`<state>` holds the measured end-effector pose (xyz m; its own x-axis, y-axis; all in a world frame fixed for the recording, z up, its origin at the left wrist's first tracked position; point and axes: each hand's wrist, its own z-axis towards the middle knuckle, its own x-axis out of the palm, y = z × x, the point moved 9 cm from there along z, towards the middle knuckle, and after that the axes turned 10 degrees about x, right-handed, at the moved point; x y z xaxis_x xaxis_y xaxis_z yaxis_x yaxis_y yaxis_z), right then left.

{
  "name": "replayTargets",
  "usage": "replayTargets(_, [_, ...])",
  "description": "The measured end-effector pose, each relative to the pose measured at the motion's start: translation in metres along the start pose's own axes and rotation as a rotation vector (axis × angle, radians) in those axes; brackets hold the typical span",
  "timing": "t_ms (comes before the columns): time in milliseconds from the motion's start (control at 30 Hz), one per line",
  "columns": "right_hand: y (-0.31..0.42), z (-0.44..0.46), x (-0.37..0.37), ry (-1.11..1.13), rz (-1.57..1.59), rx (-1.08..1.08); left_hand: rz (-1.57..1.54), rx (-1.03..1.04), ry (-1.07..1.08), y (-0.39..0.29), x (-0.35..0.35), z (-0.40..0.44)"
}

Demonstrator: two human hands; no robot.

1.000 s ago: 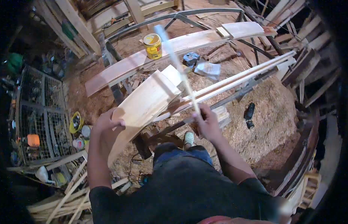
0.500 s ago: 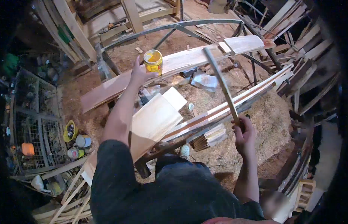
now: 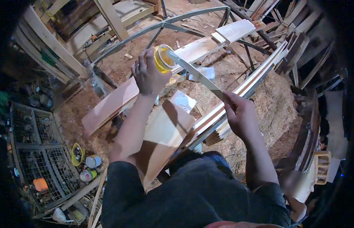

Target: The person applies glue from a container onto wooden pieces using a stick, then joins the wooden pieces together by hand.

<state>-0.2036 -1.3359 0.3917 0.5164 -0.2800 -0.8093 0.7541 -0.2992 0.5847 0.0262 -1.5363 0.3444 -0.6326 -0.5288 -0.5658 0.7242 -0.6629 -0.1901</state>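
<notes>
My left hand (image 3: pixel 149 74) grips a yellow tub (image 3: pixel 160 62) from its left side and holds it tilted, mouth toward the right. Yellowish stuff coats its inside. My right hand (image 3: pixel 241 114) is closed on the lower end of a thin wooden stick (image 3: pixel 201 78). The stick's far tip, pale and coated-looking, reaches into the tub's mouth. Below the hands lies a broad light wooden board (image 3: pixel 165 131), with a white sheet-like piece (image 3: pixel 183 101) at its far end. A long plank (image 3: pixel 200 49) runs behind the tub.
A curved metal frame (image 3: pixel 177 19) spans the back. Narrow strips (image 3: pixel 245 89) run diagonally at right, beside a heap of wood shavings (image 3: pixel 274 114). At left are a wire-mesh rack (image 3: pixel 44 152), a yellow basket (image 3: pixel 77 154) and a white can (image 3: pixel 93 161). Another person's arm (image 3: pixel 296 209) shows lower right.
My left hand has raised and tilted the tub. My right hand has moved up and left, bringing the stick's tip from over the plank into the tub. The view has shifted slightly.
</notes>
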Motion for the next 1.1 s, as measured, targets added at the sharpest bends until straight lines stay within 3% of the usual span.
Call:
replayTargets(100, [0.013,-0.007,0.003,0.008,0.046,0.034,0.049,0.009,-0.026,0.001,-0.023,0.000])
replayTargets(333, [0.022,-0.022,0.000,-0.128,-0.077,-0.117,0.009,-0.080,-0.007,-0.002,-0.049,0.006])
replayTargets(533, [0.020,-0.015,-0.041,-0.210,-0.061,-0.250,-0.358,-0.080,0.101,-0.001,-0.059,0.037])
replayTargets(633, [0.012,-0.009,-0.058,-0.359,-0.051,-0.419,-0.580,-0.010,0.219,-0.009,-0.058,0.049])
replayTargets(700, [0.012,-0.005,-0.075,-0.408,-0.106,-0.483,-0.885,-0.122,0.355,-0.006,-0.049,0.048])
replayTargets(767, [0.008,0.000,-0.091,-0.408,-0.100,-0.538,-1.185,-0.250,0.490,-0.008,-0.043,0.044])
replayTargets(800, [0.008,0.002,-0.099,-0.388,-0.088,-0.554,-1.190,-0.293,0.521,-0.009,-0.048,0.043])
replayTargets(933, [0.012,0.007,-0.129,-0.392,-0.109,-0.680,-1.301,-0.237,0.745,-0.019,-0.050,0.037])
replayTargets(1100, [0.011,0.017,-0.145,-0.343,-0.086,-0.761,-1.675,-0.255,0.878,-0.039,-0.044,0.019])
